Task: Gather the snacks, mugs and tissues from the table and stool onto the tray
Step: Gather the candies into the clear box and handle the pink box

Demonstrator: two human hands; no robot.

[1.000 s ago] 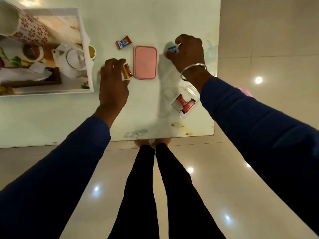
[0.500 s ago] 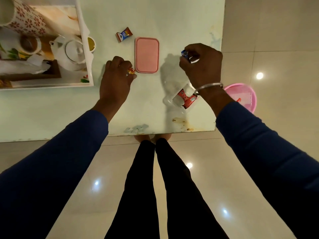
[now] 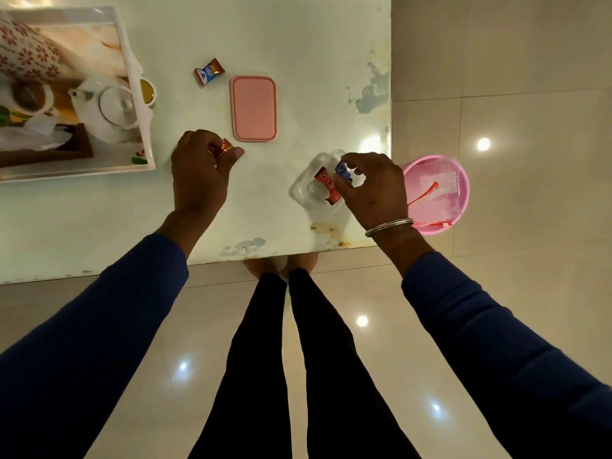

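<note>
Status: partly complete. The tray [image 3: 145,104], a white rectangular piece with raised rim at the table's far left, already carries a glazed white teapot [image 3: 106,111], a floral-patterned mug [image 3: 29,51], a second mug [image 3: 31,97] and crumpled tissues [image 3: 33,134] in a dark holder; a small cup of yellow liquid [image 3: 147,91] sits just beyond the rim, partly hidden. Snacks remain off the tray: one glossy blue-and-brown wrapped sweet [image 3: 209,72] lies loose on the table [image 3: 298,44], near a flat pink lid [image 3: 254,108] with rounded corners; a red packet [image 3: 326,187] rests inside a clear plastic container [image 3: 306,188].

Left hand [image 3: 198,173]: closed round a shiny red-and-gold wrapped sweet [image 3: 225,148], near the tray's corner. Right hand [image 3: 374,190]: fingertips pinched on a small blue wrapped sweet [image 3: 342,169], directly above the open container; a metal bangle [image 3: 389,226] circles the wrist.

Table surface: smooth, pale, chipped and stained at the near edge. A pink translucent tub [image 3: 440,193] stands on polished floor tiles beside the table; no stool can be identified.
</note>
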